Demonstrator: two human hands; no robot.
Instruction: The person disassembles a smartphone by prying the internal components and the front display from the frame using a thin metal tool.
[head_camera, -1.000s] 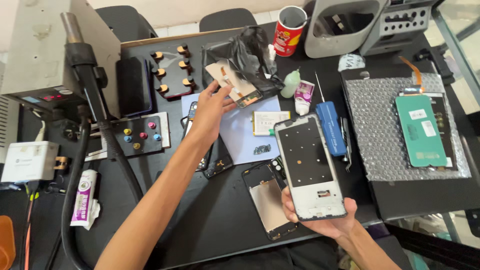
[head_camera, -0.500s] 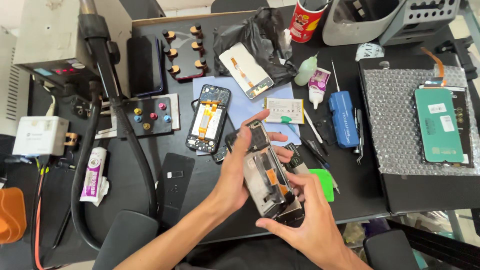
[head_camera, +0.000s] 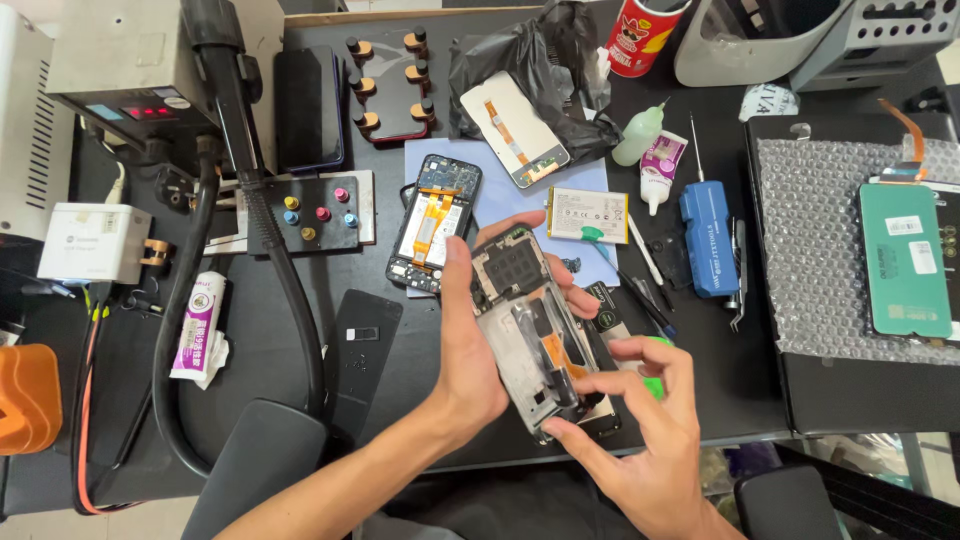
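While both hands work over the near middle of the black bench, the left hand (head_camera: 470, 350) clamps an opened phone frame (head_camera: 535, 335) from its left side, thumb along one edge, fingers wrapped round the far end. Right hand (head_camera: 640, 440) comes in from the near side, fingertips pinched on the frame's near end (a green tool (head_camera: 655, 385) peeks out just behind those fingers). Just beyond, another opened phone (head_camera: 435, 220) lies on a pale mat (head_camera: 430, 165), a loose battery (head_camera: 587, 214) to its right, and a blue case (head_camera: 708, 235) further right.
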